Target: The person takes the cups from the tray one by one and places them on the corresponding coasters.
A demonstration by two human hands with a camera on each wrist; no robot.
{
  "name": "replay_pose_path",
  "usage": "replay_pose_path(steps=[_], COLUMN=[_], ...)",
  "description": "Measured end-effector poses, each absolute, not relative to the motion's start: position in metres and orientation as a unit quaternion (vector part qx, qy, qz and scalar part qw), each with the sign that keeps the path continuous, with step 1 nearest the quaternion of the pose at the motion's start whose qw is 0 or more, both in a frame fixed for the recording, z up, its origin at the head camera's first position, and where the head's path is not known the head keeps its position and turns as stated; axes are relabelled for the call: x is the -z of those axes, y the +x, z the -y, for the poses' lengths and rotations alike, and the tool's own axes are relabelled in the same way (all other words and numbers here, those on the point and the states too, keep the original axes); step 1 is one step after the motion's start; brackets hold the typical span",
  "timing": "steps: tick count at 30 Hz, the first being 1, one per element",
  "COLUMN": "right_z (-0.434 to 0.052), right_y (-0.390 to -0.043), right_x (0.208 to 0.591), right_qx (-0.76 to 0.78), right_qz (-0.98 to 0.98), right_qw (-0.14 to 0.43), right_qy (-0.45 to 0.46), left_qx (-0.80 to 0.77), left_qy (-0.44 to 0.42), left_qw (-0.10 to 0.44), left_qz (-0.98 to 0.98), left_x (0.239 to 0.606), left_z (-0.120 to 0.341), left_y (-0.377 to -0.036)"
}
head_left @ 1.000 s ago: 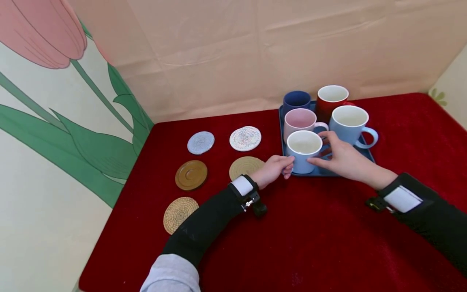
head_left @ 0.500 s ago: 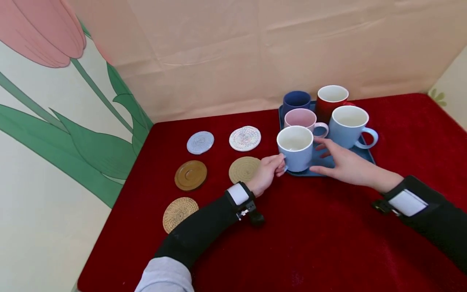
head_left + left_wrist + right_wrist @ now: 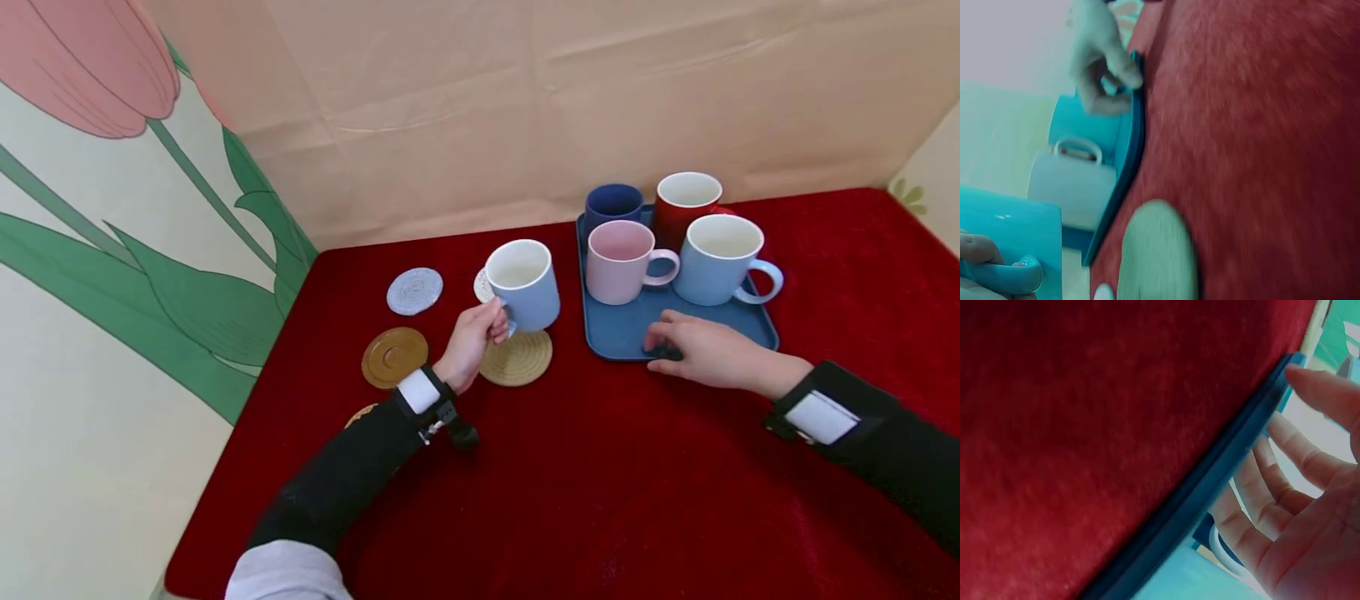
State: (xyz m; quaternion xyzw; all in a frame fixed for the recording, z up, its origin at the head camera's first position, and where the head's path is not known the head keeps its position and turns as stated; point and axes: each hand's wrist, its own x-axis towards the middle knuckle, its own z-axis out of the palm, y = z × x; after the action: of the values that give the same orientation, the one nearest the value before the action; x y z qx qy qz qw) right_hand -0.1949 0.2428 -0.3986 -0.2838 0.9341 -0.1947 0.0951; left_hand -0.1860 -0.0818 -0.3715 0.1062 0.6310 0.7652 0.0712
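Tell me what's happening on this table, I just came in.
A person's left hand is holding a light blue mug by its handle, slightly tilted and off the tray. In the head view it partly covers a white patterned coaster. The right hand is at the tray's near edge, holding nothing. Four mugs stand on the tray: dark blue, red, pink and another light blue one. The coasters in plain sight have no mug standing on them.
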Motion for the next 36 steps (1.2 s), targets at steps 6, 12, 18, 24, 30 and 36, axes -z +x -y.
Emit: replay_pose_path(steps=[6, 12, 18, 24, 30, 36], right_z=[-0.240, -0.238, -0.237, -0.235, -0.234, -0.234], right_y=[-0.196, -0.196, -0.198, -0.202, -0.202, -0.200], right_x=[0.401, 0.396, 0.395, 0.394, 0.390, 0.389], right_qx=[0.190, 0.172, 0.166, 0.171, 0.176, 0.179], right_qz=[-0.929, -0.925, -0.926, -0.926, -0.926, -0.926], right_qw=[0.082, 0.055, 0.074, 0.100, 0.114, 0.119], right_qy=[-0.308, -0.335, -0.331, -0.320, -0.313, -0.309], left_qx=[-0.777, -0.787, -0.796, -0.795, -0.784, -0.789], left_qy=[0.049, 0.016, -0.006, -0.047, -0.083, -0.106], left_qw=[0.026, -0.019, -0.060, -0.100, -0.119, -0.126], left_qz=[-0.627, -0.616, -0.603, -0.597, -0.603, -0.592], left_x=[0.368, 0.365, 0.366, 0.370, 0.374, 0.379], left_z=[0.118, 0.142, 0.158, 0.174, 0.188, 0.197], left_y=[-0.193, -0.203, -0.215, -0.232, -0.252, -0.264])
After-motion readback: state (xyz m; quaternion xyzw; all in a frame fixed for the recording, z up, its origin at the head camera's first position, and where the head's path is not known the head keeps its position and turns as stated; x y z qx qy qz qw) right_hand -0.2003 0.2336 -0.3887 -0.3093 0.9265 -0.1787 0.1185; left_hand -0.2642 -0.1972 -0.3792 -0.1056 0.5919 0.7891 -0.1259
